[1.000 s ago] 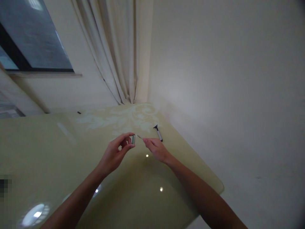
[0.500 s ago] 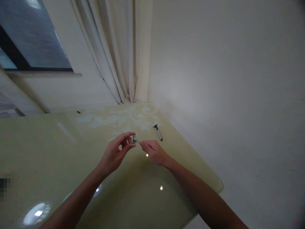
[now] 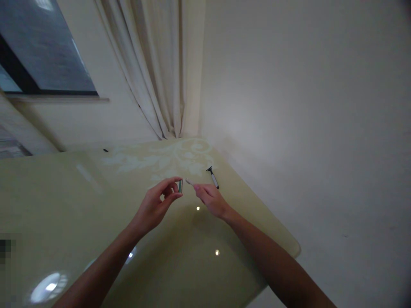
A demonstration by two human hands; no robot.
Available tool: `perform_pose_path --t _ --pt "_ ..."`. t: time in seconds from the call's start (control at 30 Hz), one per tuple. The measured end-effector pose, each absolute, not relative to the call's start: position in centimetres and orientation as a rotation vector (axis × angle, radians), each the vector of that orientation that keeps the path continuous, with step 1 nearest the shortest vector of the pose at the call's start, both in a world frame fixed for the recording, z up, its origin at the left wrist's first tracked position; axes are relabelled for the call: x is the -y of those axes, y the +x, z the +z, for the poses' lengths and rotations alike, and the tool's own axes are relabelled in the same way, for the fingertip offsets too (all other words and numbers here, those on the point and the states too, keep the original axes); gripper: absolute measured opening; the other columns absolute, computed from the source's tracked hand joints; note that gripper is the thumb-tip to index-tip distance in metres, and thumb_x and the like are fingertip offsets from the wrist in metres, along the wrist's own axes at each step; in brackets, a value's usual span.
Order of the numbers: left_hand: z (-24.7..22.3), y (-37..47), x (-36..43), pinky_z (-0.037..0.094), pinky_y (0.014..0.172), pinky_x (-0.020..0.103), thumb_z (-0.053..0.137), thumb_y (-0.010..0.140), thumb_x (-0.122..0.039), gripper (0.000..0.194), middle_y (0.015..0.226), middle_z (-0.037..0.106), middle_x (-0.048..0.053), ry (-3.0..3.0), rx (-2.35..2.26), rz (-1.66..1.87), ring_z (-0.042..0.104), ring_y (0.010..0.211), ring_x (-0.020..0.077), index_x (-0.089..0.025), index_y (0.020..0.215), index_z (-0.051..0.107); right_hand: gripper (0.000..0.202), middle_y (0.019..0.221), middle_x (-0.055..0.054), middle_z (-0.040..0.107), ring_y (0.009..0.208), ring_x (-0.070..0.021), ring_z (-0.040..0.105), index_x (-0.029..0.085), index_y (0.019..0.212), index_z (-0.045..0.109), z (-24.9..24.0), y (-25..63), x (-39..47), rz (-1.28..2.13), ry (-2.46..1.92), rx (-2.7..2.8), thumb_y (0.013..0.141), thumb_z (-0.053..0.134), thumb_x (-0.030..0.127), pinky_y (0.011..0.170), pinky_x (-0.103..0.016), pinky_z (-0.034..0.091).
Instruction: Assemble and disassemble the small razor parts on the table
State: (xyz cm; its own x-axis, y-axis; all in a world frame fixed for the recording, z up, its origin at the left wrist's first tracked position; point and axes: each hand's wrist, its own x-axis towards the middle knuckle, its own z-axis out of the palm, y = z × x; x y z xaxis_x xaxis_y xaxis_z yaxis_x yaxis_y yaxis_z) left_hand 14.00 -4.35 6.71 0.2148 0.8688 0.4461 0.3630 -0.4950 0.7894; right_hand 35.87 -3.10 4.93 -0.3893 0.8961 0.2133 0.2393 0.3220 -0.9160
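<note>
My left hand pinches a small razor cartridge by its two ends, between thumb and fingertips. The cartridge is narrow and dark-edged with a green strip, and it is held upright above the table. To its right, my right hand is closed on a short pale stick with a whitish tip, which looks like a cotton swab. The swab's tip points left towards the cartridge, with a small gap between them. Beyond my right hand lies a razor with a black head and a grey handle.
The glossy pale green table has a rounded right corner and reflects several lights. A small black piece lies near its far edge. A white wall runs along the right, and curtains hang behind.
My right hand has moved a little right and up, drawing the swab's tip away from the cartridge. My left hand has stayed in place with the cartridge.
</note>
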Motion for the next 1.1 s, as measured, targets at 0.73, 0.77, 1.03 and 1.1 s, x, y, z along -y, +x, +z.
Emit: perform_pose_path --t 0.73,0.77,1.03,1.1 --pt "7.43 14.16 4.74 0.048 0.064 0.024 0.068 0.092 -0.033 0.032 0.081 0.062 -0.001 2.036 -1.106 1.254 0.057 0.070 0.0132 -0.023 0.123 0.068 0.057 0.062 0.005 0.033 0.059 -0.0123 0.031 0.022 0.065 0.039 5.05 35.81 2.98 1.143 -0.991 1.829 0.101 0.041 0.067 0.057 -0.029 0.023" --pt "7.46 14.17 4.76 0.048 0.065 0.024 0.068 0.092 -0.032 0.031 0.081 0.062 -0.001 2.041 -1.105 1.264 0.057 0.070 0.0133 -0.024 0.122 0.068 0.058 0.062 0.004 0.032 0.059 -0.0123 0.031 0.022 0.065 0.039 5.11 35.81 2.98 1.105 -1.018 1.829 0.101 0.041 0.067 0.057 -0.029 0.023" --pt "6.81 14.06 4.65 0.048 0.066 0.024 0.066 0.094 -0.032 0.033 0.084 0.062 -0.001 2.038 -1.100 1.198 0.058 0.074 0.0136 -0.024 0.126 0.065 0.055 0.064 0.004 0.033 0.061 -0.0122 0.033 0.021 0.066 0.040 5.06 35.86 2.99 1.035 -0.975 1.914 0.104 0.039 0.062 0.059 -0.028 0.024" --pt "6.75 13.97 4.59 0.048 0.068 0.024 0.066 0.095 -0.032 0.031 0.084 0.062 -0.001 2.041 -1.109 1.222 0.057 0.074 0.0132 -0.024 0.125 0.066 0.056 0.063 0.004 0.032 0.060 -0.0125 0.032 0.022 0.065 0.038 4.98 35.94 2.88 0.977 -1.042 1.885 0.103 0.039 0.062 0.058 -0.029 0.022"
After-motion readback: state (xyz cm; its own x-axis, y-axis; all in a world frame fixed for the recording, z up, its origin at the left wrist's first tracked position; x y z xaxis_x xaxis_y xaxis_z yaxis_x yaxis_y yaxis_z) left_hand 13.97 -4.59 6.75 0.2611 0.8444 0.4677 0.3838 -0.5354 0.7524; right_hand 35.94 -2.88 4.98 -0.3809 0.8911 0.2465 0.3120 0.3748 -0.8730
